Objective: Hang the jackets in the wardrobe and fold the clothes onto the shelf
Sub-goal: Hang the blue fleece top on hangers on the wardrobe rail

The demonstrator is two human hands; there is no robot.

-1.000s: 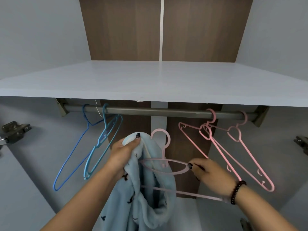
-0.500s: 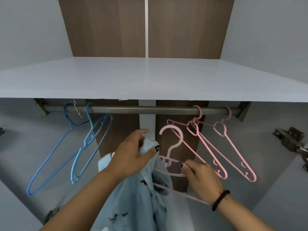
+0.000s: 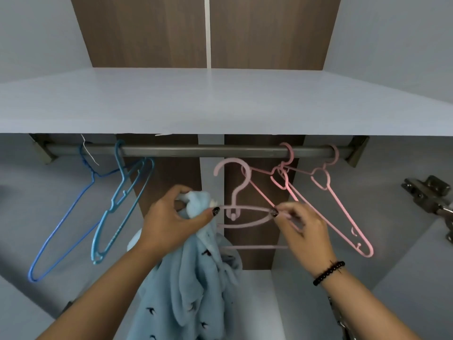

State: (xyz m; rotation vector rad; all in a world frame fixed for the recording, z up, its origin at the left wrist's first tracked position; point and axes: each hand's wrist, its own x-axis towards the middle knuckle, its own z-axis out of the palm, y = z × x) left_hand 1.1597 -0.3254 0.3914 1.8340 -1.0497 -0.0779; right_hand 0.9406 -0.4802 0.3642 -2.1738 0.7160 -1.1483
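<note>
Pale blue fleece, printed with small dark birds, hangs bunched from the left hand (image 3: 171, 224), whose fingers and thumb curl round the top of the jacket (image 3: 193, 278) just below the rail (image 3: 196, 151). The right hand (image 3: 304, 231) pinches the right shoulder of a pink hanger (image 3: 239, 204), its hook free under the rail. Two blue hangers (image 3: 117, 207) hang at the left, two more pink hangers (image 3: 328, 204) at the right. The white shelf (image 3: 220, 106) lies above.

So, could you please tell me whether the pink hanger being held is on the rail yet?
Not yet: the pink hanger has its hook below the rail, held in the right hand.
</note>
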